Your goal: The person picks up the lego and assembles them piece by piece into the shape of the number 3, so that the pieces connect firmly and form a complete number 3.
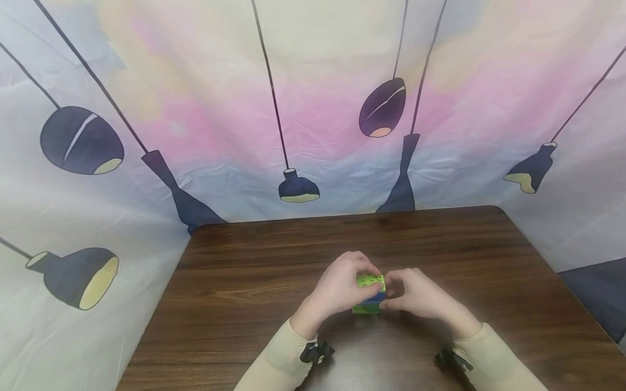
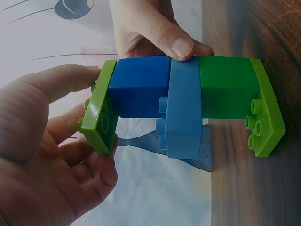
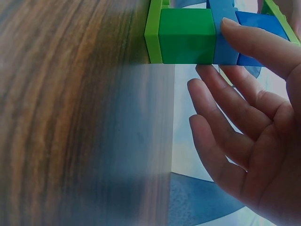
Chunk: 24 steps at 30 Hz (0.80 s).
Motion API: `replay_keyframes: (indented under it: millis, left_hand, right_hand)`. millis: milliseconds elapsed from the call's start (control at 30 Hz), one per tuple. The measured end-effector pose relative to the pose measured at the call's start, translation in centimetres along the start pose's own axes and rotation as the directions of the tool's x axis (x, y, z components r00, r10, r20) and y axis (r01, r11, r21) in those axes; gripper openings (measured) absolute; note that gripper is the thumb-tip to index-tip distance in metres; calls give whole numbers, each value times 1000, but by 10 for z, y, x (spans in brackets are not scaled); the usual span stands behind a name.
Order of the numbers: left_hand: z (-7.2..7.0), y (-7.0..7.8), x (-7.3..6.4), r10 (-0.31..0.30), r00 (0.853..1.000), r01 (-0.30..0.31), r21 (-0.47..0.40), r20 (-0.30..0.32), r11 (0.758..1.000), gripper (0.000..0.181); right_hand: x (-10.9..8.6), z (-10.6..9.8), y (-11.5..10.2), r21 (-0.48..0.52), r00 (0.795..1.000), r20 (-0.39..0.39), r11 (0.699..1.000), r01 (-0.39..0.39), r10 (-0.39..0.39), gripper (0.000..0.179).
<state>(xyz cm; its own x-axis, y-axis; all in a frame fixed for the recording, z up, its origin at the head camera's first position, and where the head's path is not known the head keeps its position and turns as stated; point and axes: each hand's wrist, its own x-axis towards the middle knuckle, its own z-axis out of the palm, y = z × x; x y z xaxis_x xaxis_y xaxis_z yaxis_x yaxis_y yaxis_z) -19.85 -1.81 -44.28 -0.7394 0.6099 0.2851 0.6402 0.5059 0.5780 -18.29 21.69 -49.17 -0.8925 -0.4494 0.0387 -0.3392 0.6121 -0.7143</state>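
Observation:
A small tower of toy building bricks stands on the table in front of me. From the bottom it has a lime-green plate (image 2: 268, 113), a green block (image 2: 228, 89), a light blue brick (image 2: 184, 113) jutting out to one side, a dark blue block (image 2: 141, 87) and a lime-green top plate (image 2: 100, 115). My left hand (image 1: 339, 285) pinches the top plate between thumb and fingers at its edges. From the other side, my right hand (image 1: 421, 293) holds the light blue brick, with its thumb (image 3: 256, 40) on one face and fingertips at the opposite face.
The dark wooden table (image 1: 244, 282) has rounded far corners. Behind it hangs a pastel cloth backdrop (image 1: 323, 108) printed with dark hanging lamps. Light sleeves (image 1: 279, 355) with black straps cover both wrists.

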Motion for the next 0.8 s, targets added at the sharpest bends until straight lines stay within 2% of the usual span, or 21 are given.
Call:
replay_keyframes:
  millis: [267, 400, 800]
  left_hand:
    - [-1, 3, -1, -19, 1000, 19, 15, -15, 1000, 13]
    - [-1, 4, -2, -36, 999, 36, 38, -11, 999, 14]
    - [-3, 5, -3, -53, 999, 53, 37, 12, 998, 14]
  right_hand:
    - [0, 0, -1, 13, 1000, 3, 1000, -17, 17, 27]
    - [0, 0, -2, 16, 1000, 5, 1000, -14, 14, 28]
    - [0, 2, -1, 36, 1000, 3, 999, -29, 29, 27]
